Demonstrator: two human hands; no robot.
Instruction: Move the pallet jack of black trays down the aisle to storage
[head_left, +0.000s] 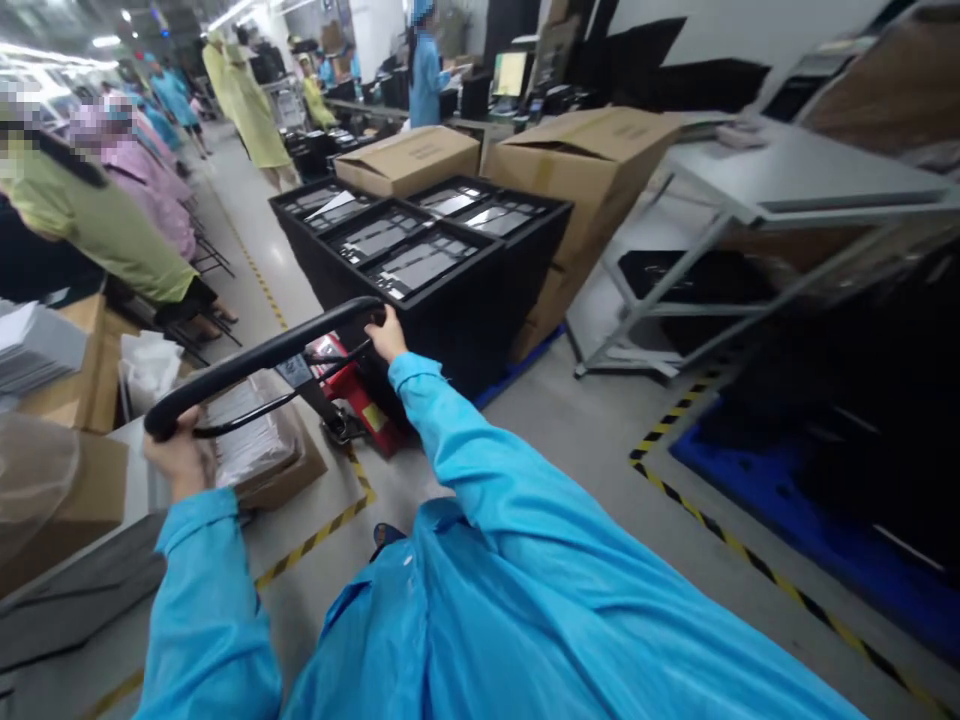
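Observation:
Both my hands grip the black loop handle [262, 358] of a red pallet jack [358, 398]. My left hand [178, 458] is wrapped round the handle's left end. My right hand [387, 336] is closed on its right end. In front of the jack stands a tall stack of black trays [450, 290] holding grey and silver parts, on a blue pallet [517, 368]. My blue sleeves fill the lower part of the view.
Cardboard boxes [592, 160] stand behind the stack. A grey metal table [795, 185] is on the right, with yellow-black floor tape [750, 560] and another blue pallet [810, 520]. On the left are boxes of papers [255, 445] and seated people in gowns [97, 220]. Other people stand far back.

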